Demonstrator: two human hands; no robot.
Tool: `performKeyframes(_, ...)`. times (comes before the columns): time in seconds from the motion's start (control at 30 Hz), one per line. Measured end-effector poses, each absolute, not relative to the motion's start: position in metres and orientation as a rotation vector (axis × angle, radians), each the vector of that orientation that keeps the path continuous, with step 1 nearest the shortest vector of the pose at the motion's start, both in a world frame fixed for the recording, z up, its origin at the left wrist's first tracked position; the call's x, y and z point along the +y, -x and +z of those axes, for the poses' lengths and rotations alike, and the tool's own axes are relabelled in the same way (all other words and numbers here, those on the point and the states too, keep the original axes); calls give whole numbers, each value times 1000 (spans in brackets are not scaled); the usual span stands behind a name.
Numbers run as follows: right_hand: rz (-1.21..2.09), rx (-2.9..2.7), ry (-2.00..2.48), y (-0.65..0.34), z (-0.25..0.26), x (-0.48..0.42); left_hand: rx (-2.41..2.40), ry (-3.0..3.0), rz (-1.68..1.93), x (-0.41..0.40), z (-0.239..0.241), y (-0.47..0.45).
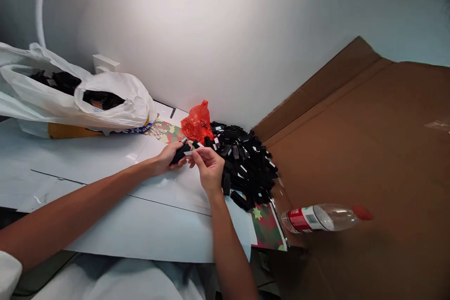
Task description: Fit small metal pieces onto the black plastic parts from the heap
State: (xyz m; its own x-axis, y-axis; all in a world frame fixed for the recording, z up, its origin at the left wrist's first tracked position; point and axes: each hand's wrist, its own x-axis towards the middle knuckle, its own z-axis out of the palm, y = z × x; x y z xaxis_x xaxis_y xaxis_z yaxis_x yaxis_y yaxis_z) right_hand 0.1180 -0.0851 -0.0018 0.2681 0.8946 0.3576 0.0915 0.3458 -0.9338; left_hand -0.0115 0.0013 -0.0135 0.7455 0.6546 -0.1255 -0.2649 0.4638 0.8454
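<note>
My left hand [171, 154] is closed around a small black part [180, 153] with a metal tip, held just above the white sheet [147, 225]. Close beside it, my right hand [208, 165] pinches a small white strip [189, 153] between thumb and fingers, its end touching the black part. A pile of many small black parts with white labels [246, 164] lies right behind and to the right of my right hand.
A crumpled red plastic bag [197, 123] sits behind the hands. A white plastic bag holding more black parts [77, 98] stands at the left. Brown cardboard [369, 150] rises on the right, and a clear bottle with a red label [321, 218] lies on it. Camouflage-patterned cloth [265, 229] shows under the pile.
</note>
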Motion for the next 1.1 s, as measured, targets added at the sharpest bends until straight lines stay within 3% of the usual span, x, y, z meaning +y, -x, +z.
performKeyframes(0.33,477,-1299,1257,-124,-10,-78,553,-976,585,-5,-5,6)
performKeyframes(0.53,629,-1329,1193,-127,-13,-72,541,-971,597,1,-11,5)
performKeyframes(1.1,657,-1332,1192,-132,-19,-72,572,-1025,561,-7,-5,7)
